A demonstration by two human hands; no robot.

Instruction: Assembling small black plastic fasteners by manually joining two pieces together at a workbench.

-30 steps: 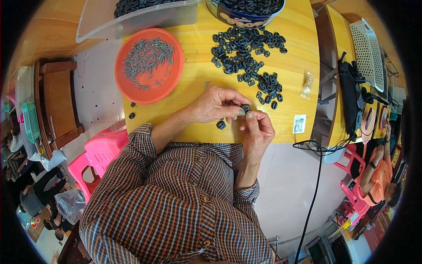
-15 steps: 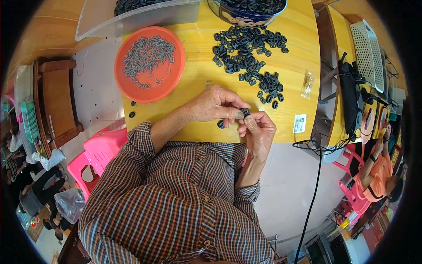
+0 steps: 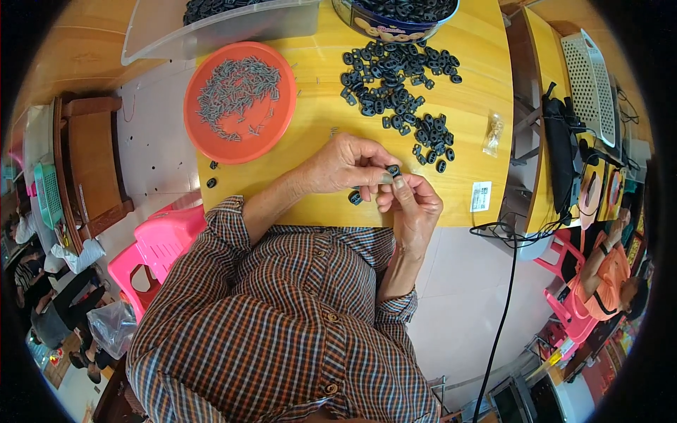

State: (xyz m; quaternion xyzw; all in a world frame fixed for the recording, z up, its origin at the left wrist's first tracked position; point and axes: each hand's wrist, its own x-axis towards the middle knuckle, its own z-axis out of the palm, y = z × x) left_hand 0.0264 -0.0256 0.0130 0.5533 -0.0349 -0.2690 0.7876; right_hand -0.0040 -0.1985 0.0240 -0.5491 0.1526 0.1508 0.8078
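As two hands (image 3: pixel 384 185) pinch one black ring (image 3: pixel 393 170)

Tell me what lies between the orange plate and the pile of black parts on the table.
In the head view, mostly bare yellow table separates the orange plate from the black parts, with a few stray pins.

both forearms bent inward, the left hand (image 3: pixel 345 166) and right hand (image 3: pixel 412 208) meet fingertip to fingertip, each grip pinched.

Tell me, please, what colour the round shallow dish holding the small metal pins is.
The round shallow dish is orange, seen best in the head view.
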